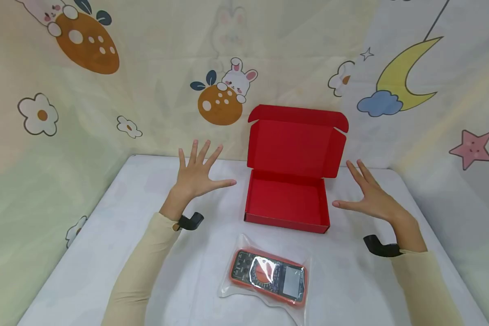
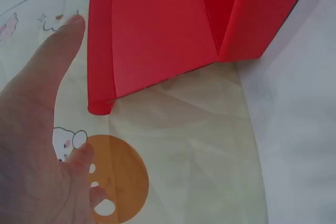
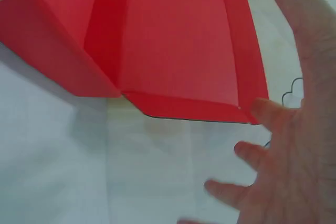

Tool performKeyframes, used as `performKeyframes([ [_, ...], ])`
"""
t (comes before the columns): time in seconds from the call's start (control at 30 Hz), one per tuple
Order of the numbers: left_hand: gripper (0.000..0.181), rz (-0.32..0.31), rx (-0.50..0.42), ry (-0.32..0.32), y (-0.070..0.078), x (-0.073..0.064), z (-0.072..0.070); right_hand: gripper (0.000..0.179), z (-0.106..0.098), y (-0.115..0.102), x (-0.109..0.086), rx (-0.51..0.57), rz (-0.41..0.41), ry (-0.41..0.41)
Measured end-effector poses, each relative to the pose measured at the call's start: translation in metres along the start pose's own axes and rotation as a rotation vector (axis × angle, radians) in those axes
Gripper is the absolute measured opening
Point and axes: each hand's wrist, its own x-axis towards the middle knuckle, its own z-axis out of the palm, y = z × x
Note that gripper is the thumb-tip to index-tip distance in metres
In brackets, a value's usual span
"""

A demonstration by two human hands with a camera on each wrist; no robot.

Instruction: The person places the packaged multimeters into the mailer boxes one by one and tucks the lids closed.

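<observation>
There's my left hand (image 1: 193,179) and right hand (image 1: 375,200), spread wide, flanking the red box (image 1: 288,198), bagged multimeter (image 1: 268,275) nearer me

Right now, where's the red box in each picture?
Head: the red box is right of centre, between the left hand and right hand.
Left wrist: along the top, middle to right.
Right wrist: along the top, from the left edge past the middle.
Shared landmark: the white table.

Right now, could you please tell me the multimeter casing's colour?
The casing is orange-red, best seen in the head view.
</observation>
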Motion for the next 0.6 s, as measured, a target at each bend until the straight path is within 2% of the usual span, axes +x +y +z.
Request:
performKeyframes([
  [0.2, 0.103, 0.036, -0.056, 0.049, 0.005, -0.004, 0.007, 0.113, 0.014, 0.010, 0.000, 0.110, -0.071, 0.062],
  [0.4, 0.101, 0.086, -0.102, 0.062, 0.010, -0.013, 0.015, 0.106, 0.030, 0.016, -0.003, 0.163, -0.114, 0.109],
  [0.5, 0.099, 0.136, -0.131, 0.090, 0.011, -0.020, 0.019, 0.102, 0.039, 0.017, -0.004, 0.209, -0.126, 0.134],
  [0.6, 0.095, 0.216, -0.162, 0.129, 0.014, -0.026, 0.022, 0.098, 0.048, 0.019, -0.002, 0.277, -0.140, 0.146],
])
